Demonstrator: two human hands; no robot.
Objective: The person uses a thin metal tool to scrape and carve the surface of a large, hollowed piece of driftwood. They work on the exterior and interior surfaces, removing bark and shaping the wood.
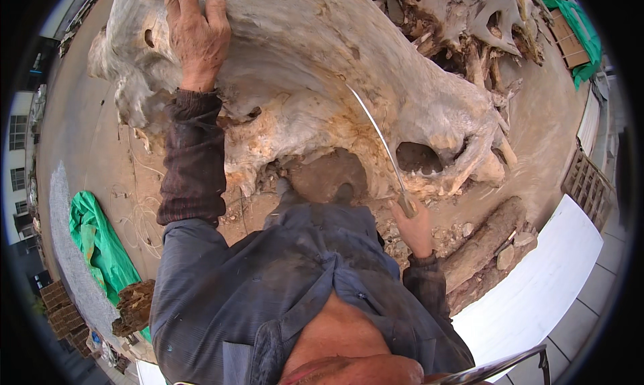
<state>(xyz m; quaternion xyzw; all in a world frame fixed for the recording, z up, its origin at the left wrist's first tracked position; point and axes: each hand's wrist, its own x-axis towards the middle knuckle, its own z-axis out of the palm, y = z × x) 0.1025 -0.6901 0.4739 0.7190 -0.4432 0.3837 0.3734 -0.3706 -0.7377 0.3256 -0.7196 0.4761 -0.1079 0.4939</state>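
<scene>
A huge pale, weathered tree stump [302,56] with hollows and gnarled roots spans the space before me. My left hand [199,42] lies flat against its upper left surface, fingers stretched and a little apart, the tips near the picture's top edge. Low on the right, my right hand [414,227] is closed around the handle of a long, thin metal-bladed tool [377,130]. Its bright blade looks curved and runs up and left, its tip at the wood near a brownish patch; whether it touches is hard to tell. The blade's exact kind cannot be made out.
Another rooty stump [469,16] stands behind at the upper right. By my right forearm lie a rough log [486,247], stones and a white sheet [537,284]. A green tarp [100,244] lies left, near loose wire [142,224]. A wooden pallet [585,183] sits far right.
</scene>
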